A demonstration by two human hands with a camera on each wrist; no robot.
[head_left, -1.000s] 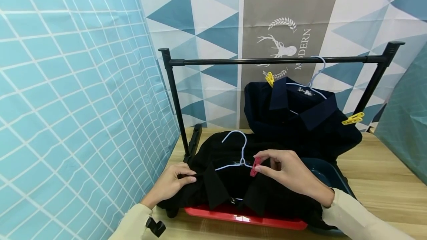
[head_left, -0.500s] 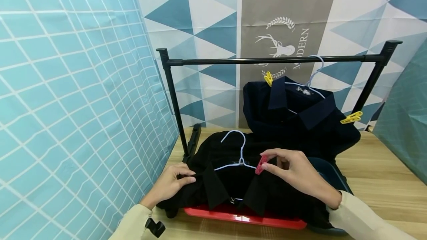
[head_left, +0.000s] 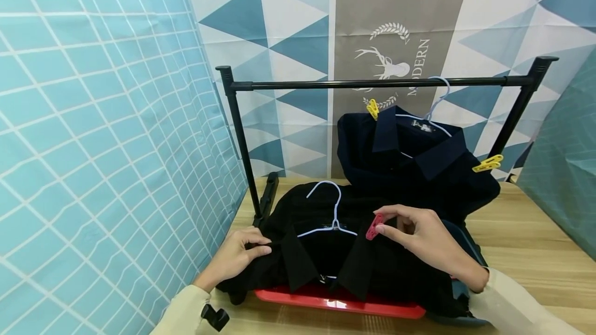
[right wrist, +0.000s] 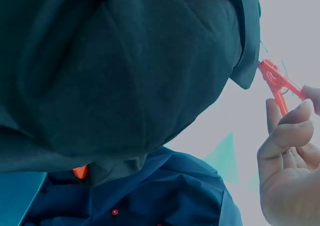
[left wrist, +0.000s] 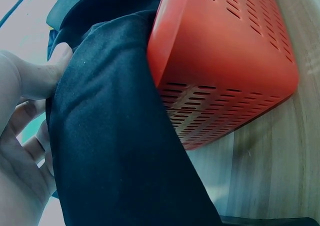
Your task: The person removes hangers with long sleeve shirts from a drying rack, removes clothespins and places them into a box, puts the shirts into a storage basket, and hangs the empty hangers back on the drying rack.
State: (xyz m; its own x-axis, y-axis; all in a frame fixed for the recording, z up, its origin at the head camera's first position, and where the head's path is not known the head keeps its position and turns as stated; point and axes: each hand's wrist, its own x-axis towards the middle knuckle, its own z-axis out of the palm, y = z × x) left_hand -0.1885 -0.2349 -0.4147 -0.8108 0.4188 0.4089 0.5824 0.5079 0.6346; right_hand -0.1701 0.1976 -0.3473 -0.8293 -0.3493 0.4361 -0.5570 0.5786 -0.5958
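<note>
A black collared shirt (head_left: 400, 273) lies over a red basket (head_left: 342, 305), a light-blue hanger (head_left: 336, 213) inside its neck with the hook standing up. My left hand (head_left: 236, 256) pinches the shirt's left shoulder between thumb and fingers; the left wrist view shows the thumb (left wrist: 61, 56) pressed on the dark cloth. Between thumb and fingertips of my right hand (head_left: 421, 231) is a red clothespin (head_left: 374, 227), just right of the collar. Seen from the right wrist, the clothespin (right wrist: 272, 78) has its nose right at the shirt's edge.
Behind, a navy shirt (head_left: 419, 169) hangs from a black rack's bar (head_left: 298, 85), with a yellow clothespin (head_left: 372, 109) on one shoulder and another yellow clothespin (head_left: 488, 163) on the other. A dark blue basket (head_left: 461, 236) stands right of the red one on the wooden table (head_left: 535, 242).
My right hand has moved right with the red clothespin, away from the hanger's neck and past the collar. My left hand keeps its grip on the shirt's shoulder.
</note>
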